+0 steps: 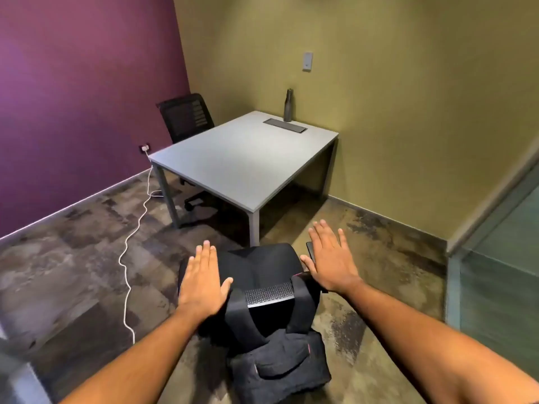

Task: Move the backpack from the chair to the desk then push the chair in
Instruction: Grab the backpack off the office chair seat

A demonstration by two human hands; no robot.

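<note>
**Both hands flat and open over the chair, backpack not on the tabletop**

Looking down from the head cam. Left hand [202, 282] palm-down, fingers [206, 252] stretched out straight and close together, thumb angled off to the right and lying over the edge of the black chair [262, 265]. Gripping nothing. Hard to tell whether the palm actually presses on the chair's left edge or just floats above it.

Right hand [331, 260] same deal: palm-down, fingers [320, 231] spread wide and flat, thumb pointing left toward the chair. Holding nothing either. Sits over the chair's right side, partly covering a small dark armrest-looking piece, contact unclear.

Black backpack [280, 365] hangs low on the near side of the chair, closest to the camera, with its two wide straps [242, 313] looped up over the chair's mesh top edge. A front pocket flap faces the camera. Neither hand touching the bag itself.

Grey tabletop [233, 158] straight ahead, past the chair and well apart from the backpack, tucked into the corner where the purple wall [73, 97] meets the olive wall [408, 112]. Tall metal bottle [288, 105] standing upright at the far edge, just beside a recessed cable tray [285, 125]. Second black mesh chair [186, 116] pulled in at the far left side. White cable [137, 225] snaking across the patchy carpet from a wall socket [145, 147].
</note>
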